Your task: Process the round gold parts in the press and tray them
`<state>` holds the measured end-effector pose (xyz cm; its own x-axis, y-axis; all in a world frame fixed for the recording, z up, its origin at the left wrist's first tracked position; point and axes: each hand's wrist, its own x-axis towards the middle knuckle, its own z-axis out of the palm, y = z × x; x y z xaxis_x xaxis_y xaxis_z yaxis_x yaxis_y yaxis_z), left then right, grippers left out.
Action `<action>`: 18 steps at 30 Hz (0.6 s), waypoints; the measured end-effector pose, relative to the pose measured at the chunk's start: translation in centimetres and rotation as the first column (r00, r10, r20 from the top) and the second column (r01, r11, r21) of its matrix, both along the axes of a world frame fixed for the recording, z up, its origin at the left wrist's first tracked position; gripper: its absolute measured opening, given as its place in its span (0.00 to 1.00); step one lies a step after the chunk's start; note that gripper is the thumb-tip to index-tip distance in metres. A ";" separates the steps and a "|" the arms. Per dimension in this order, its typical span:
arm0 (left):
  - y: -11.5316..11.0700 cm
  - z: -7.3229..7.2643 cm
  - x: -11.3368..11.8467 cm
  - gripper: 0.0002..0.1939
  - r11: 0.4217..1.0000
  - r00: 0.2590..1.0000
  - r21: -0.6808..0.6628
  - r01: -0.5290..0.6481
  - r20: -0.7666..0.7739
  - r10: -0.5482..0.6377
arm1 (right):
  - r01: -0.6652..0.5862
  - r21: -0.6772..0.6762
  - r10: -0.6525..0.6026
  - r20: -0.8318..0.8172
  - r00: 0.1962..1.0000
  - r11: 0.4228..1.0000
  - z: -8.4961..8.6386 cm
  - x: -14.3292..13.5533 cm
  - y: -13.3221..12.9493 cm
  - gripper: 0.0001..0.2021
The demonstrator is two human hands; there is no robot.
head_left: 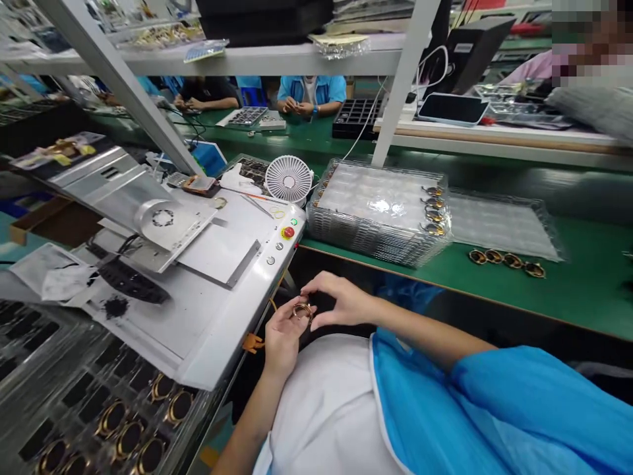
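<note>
A small gold-rimmed round watch case [302, 313] rests in the fingers of my left hand [284, 335], held in front of my body. My right hand [341, 300] curves around from the right, thumb and index finger spread apart, with the fingertips near the case's edge; whether they touch it is too small to tell. Several similar gold-rimmed round pieces [513, 261] lie in a row on the green bench to the right. More of them [129, 440] sit in a clear tray at the lower left.
A white machine [217, 330] with buttons and a red knob [287, 232] stands left of my hands. Stacked clear trays [380, 231] and a white fan [289, 179] are ahead. A slanted metal post [403, 86] rises behind the trays. People sit across the bench.
</note>
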<state>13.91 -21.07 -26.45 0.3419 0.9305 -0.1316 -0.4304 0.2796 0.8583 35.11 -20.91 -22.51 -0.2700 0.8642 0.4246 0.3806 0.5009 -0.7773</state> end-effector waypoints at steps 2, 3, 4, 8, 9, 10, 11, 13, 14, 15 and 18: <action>-0.2 0.2 -0.5 0.24 0.999 0.998 -0.026 -0.029 -0.049 0.028 | 0.156 0.033 -0.159 0.113 0.981 0.987 1.9 4.8 0.7 0.22; -0.3 0.2 -0.9 0.25 0.998 0.997 -0.041 -0.041 -0.074 0.038 | 0.310 0.047 -0.313 0.158 0.936 0.950 2.8 8.0 1.3 0.17; -0.4 0.1 -1.3 0.26 0.997 0.994 -0.056 -0.051 -0.097 0.045 | 0.454 0.056 -0.455 0.210 0.866 0.889 3.7 11.6 1.9 0.14; -0.7 -0.7 -2.3 0.27 0.994 0.985 -0.088 -0.069 -0.164 0.054 | 0.665 0.122 -0.668 0.289 0.686 0.737 6.3 25.9 4.6 0.13; -0.8 -1.0 -2.4 0.26 0.994 0.984 -0.088 -0.065 -0.173 0.049 | 0.671 0.129 -0.673 0.301 0.676 0.731 6.7 28.6 5.0 0.16; -0.8 -1.2 -2.5 0.26 0.994 0.983 -0.087 -0.059 -0.179 0.043 | 0.672 0.129 -0.672 0.317 0.669 0.729 7.0 30.6 5.4 0.18; -0.8 -1.3 -2.4 0.26 0.995 0.982 -0.087 -0.052 -0.184 0.035 | 0.670 0.123 -0.665 0.339 0.665 0.732 7.2 32.2 5.6 0.19; -0.9 -1.3 -2.3 0.25 0.995 0.981 -0.085 -0.048 -0.193 0.031 | 0.662 0.097 -0.640 0.390 0.662 0.744 7.5 33.9 5.9 0.18; -0.9 -1.2 -2.3 0.25 0.995 0.979 -0.082 -0.051 -0.199 0.034 | 0.656 0.081 -0.623 0.415 0.662 0.751 7.5 34.3 6.0 0.17; -0.9 -1.2 -2.3 0.25 0.995 0.978 -0.077 -0.055 -0.205 0.038 | 0.648 0.067 -0.606 0.437 0.665 0.759 7.7 34.5 6.1 0.16; -1.1 -1.0 -2.4 0.25 0.996 0.976 -0.069 -0.063 -0.215 0.047 | 0.618 0.054 -0.567 0.469 0.678 0.784 8.5 34.5 6.2 0.21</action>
